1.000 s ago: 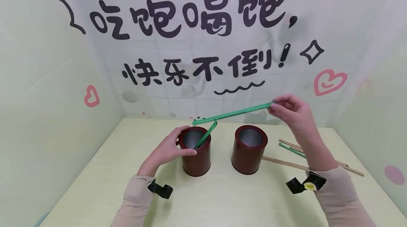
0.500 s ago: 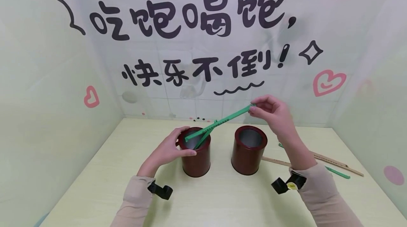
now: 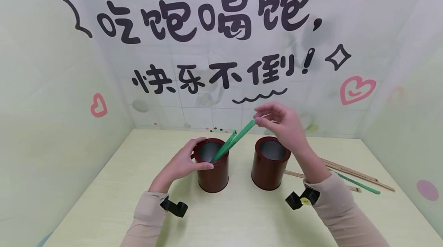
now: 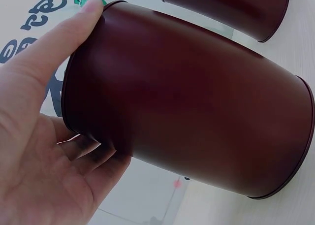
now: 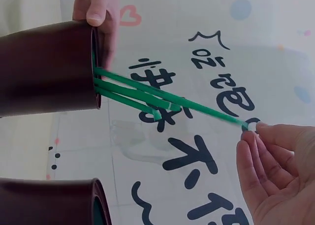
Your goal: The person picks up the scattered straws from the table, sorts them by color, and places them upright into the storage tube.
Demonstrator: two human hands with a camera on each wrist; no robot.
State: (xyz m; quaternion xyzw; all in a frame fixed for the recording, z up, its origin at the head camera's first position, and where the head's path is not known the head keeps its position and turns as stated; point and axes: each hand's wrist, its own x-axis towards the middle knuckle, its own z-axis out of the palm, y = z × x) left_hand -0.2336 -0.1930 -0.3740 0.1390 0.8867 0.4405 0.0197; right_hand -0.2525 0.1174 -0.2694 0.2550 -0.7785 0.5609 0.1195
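My left hand (image 3: 187, 158) grips the left dark red can (image 3: 213, 177) at its rim. The thumb lies over the near edge and the fingers go round the far side, as the left wrist view also shows of the can (image 4: 187, 97). My right hand (image 3: 282, 124) pinches the upper end of a long flat green stick (image 3: 242, 133) between thumb and fingers. That stick slants down, its lower end inside the left can. In the right wrist view, two shorter-looking green sticks (image 5: 142, 94) also poke out of this can, apart from my fingertips.
A second dark red can (image 3: 268, 170) stands to the right, below my right hand. Farther right lie several light wooden sticks (image 3: 360, 172) and a green stick (image 3: 360, 182) on the pale table (image 3: 235, 220). A printed wall sheet (image 3: 155, 112) rises behind.
My right hand has moved left, bringing the green stick from nearly level above the left can to a steep slant with its lower end inside. The left hand has stayed on the can.
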